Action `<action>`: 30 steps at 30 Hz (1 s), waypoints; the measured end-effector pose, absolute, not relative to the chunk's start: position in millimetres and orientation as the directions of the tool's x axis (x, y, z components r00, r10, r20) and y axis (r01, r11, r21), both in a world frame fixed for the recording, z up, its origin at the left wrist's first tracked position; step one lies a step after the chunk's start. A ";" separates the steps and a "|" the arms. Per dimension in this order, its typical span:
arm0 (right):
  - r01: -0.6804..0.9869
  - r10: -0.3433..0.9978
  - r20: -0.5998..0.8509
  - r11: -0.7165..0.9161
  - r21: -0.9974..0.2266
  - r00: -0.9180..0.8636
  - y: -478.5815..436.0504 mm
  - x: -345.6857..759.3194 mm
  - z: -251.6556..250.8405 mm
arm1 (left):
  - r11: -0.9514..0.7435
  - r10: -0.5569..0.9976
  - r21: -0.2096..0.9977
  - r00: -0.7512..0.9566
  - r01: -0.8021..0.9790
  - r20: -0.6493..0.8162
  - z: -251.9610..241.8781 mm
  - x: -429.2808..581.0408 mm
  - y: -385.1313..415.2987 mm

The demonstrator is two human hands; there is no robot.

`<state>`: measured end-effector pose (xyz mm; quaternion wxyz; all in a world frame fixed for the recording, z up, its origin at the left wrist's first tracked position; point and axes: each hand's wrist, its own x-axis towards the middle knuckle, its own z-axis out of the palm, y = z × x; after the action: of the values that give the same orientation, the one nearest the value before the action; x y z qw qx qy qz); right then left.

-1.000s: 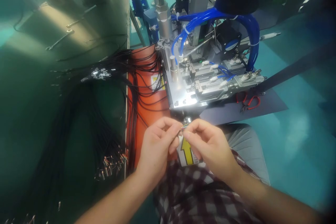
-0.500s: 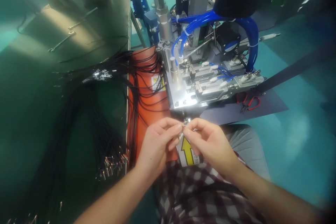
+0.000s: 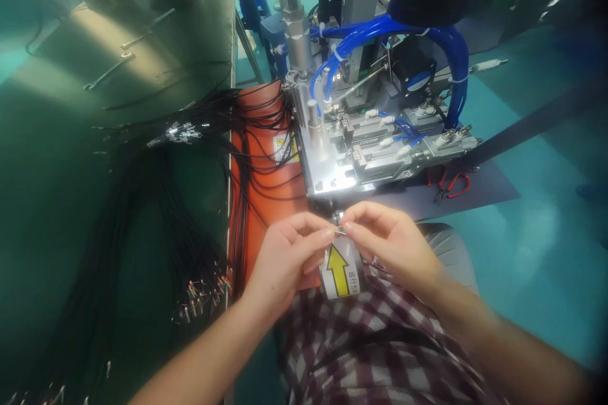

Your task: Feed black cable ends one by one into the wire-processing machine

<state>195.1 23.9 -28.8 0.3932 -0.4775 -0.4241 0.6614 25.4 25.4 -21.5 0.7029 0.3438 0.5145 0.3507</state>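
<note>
Thin wires (image 3: 339, 232), light-coloured and very fine, span the small gap between my two hands. My left hand (image 3: 289, 253) is closed, pinching them between thumb and forefinger. From the other side, the thumb and forefinger of my right hand (image 3: 387, 234) close on the wire ends. Just below the fingertips is a white label with a yellow arrow (image 3: 338, 272). Beyond my hands stands a metal machine fixture (image 3: 332, 180), apart from them. Whether a cable runs on from the wires is hidden by my left hand.
Bundles of black cables (image 3: 190, 209) with stripped ends hang over the dark green surface and orange base (image 3: 266, 196) on the left. Red-handled pliers (image 3: 449, 186) lie right of the machine. Thick blue tubes (image 3: 456, 69) arch above it. Wrenches (image 3: 109, 71) lie far left.
My right hand has shifted slightly right and up from the left fingertips, so more of the thin wires shows between them. My left hand has moved slightly right.
</note>
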 end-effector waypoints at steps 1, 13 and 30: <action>-0.104 0.921 -0.297 -0.331 -0.938 -0.253 23.9 195.0 -29.0 | 0.517 0.846 0.846 0.228 -0.130 -0.482 -21.3 25.1 25.4; 0.109 0.908 -0.038 0.008 -0.994 -0.417 37.5 206.7 -24.6 | 0.570 0.788 0.817 0.339 -0.087 -0.514 -22.5 21.9 28.4; 0.172 0.967 -0.009 0.036 -0.984 -0.254 31.9 210.0 -25.0 | 0.577 0.780 0.814 0.336 -0.062 -0.527 -22.6 24.0 30.3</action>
<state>210.0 31.9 -25.0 0.3894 -0.4705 -0.6054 0.5104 24.0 30.3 -22.6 0.7340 0.3595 0.4997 0.2868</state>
